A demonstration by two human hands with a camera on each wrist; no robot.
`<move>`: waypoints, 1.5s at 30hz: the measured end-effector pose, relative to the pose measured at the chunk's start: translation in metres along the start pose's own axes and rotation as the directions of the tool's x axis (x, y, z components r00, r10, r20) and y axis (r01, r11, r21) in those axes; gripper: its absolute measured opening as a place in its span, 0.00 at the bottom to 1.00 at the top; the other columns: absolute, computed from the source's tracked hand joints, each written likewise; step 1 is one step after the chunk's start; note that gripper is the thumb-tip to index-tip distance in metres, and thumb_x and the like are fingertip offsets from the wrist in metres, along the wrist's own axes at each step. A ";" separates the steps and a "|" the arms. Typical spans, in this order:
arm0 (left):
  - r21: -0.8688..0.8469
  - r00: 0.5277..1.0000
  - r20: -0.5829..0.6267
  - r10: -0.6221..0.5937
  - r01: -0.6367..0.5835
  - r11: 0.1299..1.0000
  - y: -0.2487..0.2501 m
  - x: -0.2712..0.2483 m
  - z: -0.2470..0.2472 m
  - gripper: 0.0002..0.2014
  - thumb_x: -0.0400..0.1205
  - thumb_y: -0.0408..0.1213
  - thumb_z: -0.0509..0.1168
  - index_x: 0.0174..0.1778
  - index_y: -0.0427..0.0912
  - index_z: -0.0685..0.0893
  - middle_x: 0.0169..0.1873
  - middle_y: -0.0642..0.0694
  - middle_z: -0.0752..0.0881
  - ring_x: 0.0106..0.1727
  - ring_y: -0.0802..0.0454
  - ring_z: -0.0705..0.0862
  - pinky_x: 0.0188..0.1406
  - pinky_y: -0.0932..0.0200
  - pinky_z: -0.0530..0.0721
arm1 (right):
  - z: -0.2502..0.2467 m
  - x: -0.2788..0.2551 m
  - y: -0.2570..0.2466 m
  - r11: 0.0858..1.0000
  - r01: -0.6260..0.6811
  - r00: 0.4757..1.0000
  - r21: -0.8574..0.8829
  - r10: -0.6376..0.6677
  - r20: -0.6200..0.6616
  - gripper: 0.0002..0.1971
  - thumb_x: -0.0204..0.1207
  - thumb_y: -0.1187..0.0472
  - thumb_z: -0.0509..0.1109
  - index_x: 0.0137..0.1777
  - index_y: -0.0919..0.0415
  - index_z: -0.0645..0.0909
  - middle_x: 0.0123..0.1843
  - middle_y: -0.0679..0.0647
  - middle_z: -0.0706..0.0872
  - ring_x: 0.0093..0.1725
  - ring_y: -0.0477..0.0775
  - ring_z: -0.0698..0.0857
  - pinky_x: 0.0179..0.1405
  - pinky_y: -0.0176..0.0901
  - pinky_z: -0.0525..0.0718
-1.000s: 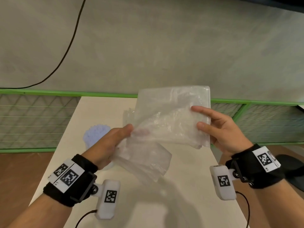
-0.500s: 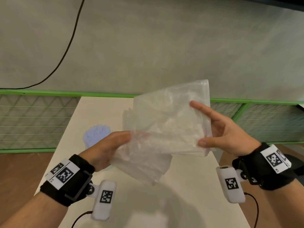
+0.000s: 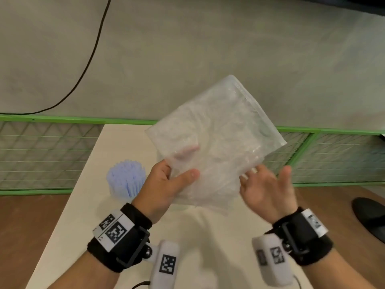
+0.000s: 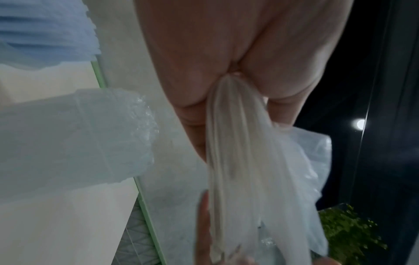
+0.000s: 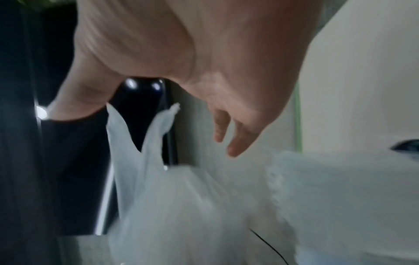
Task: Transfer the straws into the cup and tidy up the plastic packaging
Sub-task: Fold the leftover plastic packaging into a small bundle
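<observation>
cup (image 3: 133, 196) hidden behind left hand (image 3: 164, 188), right wrist view blurred

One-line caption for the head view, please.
Left hand pinches the clear plastic bag; right hand open beside it.

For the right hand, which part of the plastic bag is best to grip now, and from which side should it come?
Probably the lower right edge of the plastic bag, approached from the right. The left hand already pinches the lower left part, and the open right hand is beside that free edge. The film is limp and crumpled, so a thumb-and-finger pinch suits it.
</observation>
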State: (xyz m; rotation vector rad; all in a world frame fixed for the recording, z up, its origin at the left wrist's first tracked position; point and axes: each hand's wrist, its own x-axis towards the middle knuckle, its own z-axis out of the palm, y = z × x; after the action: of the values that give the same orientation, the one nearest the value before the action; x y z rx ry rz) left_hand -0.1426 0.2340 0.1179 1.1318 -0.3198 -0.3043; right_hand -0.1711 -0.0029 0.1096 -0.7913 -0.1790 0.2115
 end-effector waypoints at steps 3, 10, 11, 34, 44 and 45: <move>0.071 0.997 -0.048 0.063 -0.059 0.996 -0.007 0.001 0.008 0.22 0.79 0.28 0.68 0.69 0.48 0.81 0.63 0.50 0.88 0.64 0.51 0.86 0.56 0.58 0.86 | 0.015 0.001 0.025 0.980 -0.030 0.996 -0.196 0.014 -0.086 0.53 0.59 0.39 0.85 0.79 0.66 0.67 0.74 0.64 0.76 0.73 0.63 0.75 0.74 0.55 0.72; 0.163 1.000 0.005 0.022 -0.022 0.986 -0.011 -0.001 0.001 0.28 0.74 0.28 0.75 0.70 0.49 0.80 0.60 0.52 0.89 0.62 0.53 0.87 0.55 0.60 0.87 | 0.032 0.021 0.020 0.906 0.127 0.961 -0.405 -0.213 -0.175 0.27 0.80 0.63 0.66 0.80 0.56 0.70 0.73 0.65 0.80 0.73 0.66 0.79 0.74 0.64 0.74; 0.130 1.000 0.020 0.001 -0.003 0.992 -0.010 -0.001 -0.003 0.28 0.73 0.31 0.78 0.69 0.50 0.82 0.60 0.49 0.89 0.63 0.50 0.87 0.55 0.58 0.87 | 0.032 0.022 0.021 0.901 0.140 0.957 -0.409 -0.230 -0.179 0.27 0.79 0.63 0.67 0.79 0.57 0.71 0.73 0.64 0.80 0.74 0.64 0.78 0.76 0.65 0.72; 0.280 0.998 -0.037 -0.045 0.053 0.959 -0.003 0.001 -0.012 0.16 0.80 0.42 0.69 0.64 0.55 0.87 0.65 0.56 0.86 0.69 0.62 0.81 0.72 0.52 0.78 | 0.029 0.025 0.026 0.587 0.391 0.874 -0.709 -0.478 0.087 0.40 0.71 0.81 0.65 0.78 0.44 0.72 0.80 0.53 0.73 0.80 0.60 0.71 0.76 0.67 0.70; 0.237 0.993 -0.087 -0.075 0.094 0.967 0.002 0.009 -0.014 0.13 0.84 0.45 0.62 0.51 0.47 0.92 0.48 0.43 0.92 0.50 0.46 0.91 0.49 0.54 0.88 | 0.024 0.018 0.020 -0.036 0.399 0.899 -0.916 -0.180 0.399 0.23 0.83 0.68 0.61 0.75 0.50 0.76 0.84 0.44 0.65 0.83 0.46 0.64 0.80 0.40 0.64; 0.249 0.994 -0.081 -0.072 0.090 0.964 0.002 0.009 -0.015 0.13 0.86 0.42 0.61 0.49 0.49 0.92 0.47 0.44 0.93 0.48 0.48 0.91 0.46 0.56 0.87 | 0.025 0.016 0.019 -0.038 0.400 0.901 -0.916 -0.168 0.401 0.22 0.84 0.69 0.60 0.75 0.51 0.76 0.84 0.44 0.65 0.83 0.47 0.64 0.81 0.42 0.64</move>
State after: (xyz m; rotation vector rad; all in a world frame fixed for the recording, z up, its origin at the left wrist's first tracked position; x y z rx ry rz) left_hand -0.1280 0.2441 0.1147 1.4062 -0.2535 -0.3002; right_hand -0.1635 0.0313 0.1138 -2.2202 -0.7335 -0.3716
